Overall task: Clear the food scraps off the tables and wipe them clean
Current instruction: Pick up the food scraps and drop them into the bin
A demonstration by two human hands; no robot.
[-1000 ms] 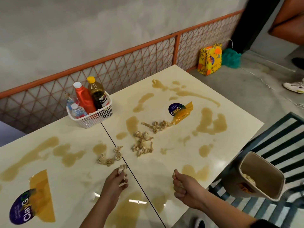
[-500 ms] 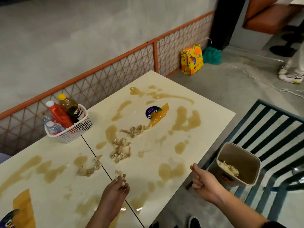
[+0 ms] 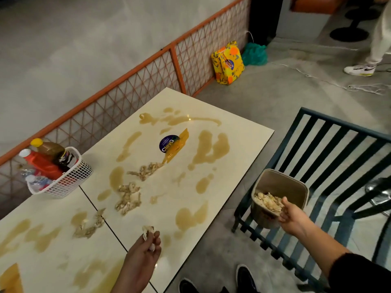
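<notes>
Two cream tables [image 3: 237, 142] stand side by side, smeared with brown sauce stains [image 3: 209, 149]. Pale food scraps lie in clumps: one [image 3: 146, 170] near the blue sticker, one [image 3: 128, 197] in the middle, one [image 3: 91, 225] across the seam. My left hand [image 3: 143, 256] hovers above the near table edge and pinches a pale scrap [image 3: 147, 230] in its fingertips. My right hand [image 3: 291, 216] reaches over the beige bin [image 3: 283, 185] on the bench, fingers spread above the scraps [image 3: 267, 201] inside it.
A white basket [image 3: 69, 182] with sauce bottles and a water bottle sits at the tables' far side by the orange mesh fence [image 3: 175, 66]. A dark slatted bench [image 3: 330, 166] holds the bin. Another person's leg and shoe [image 3: 359, 69] are at far right. My shoes show below.
My right hand swung from the table edge out over the bin and opened from a fist. My left hand lifted slightly, still pinching a scrap. The view turned right.
</notes>
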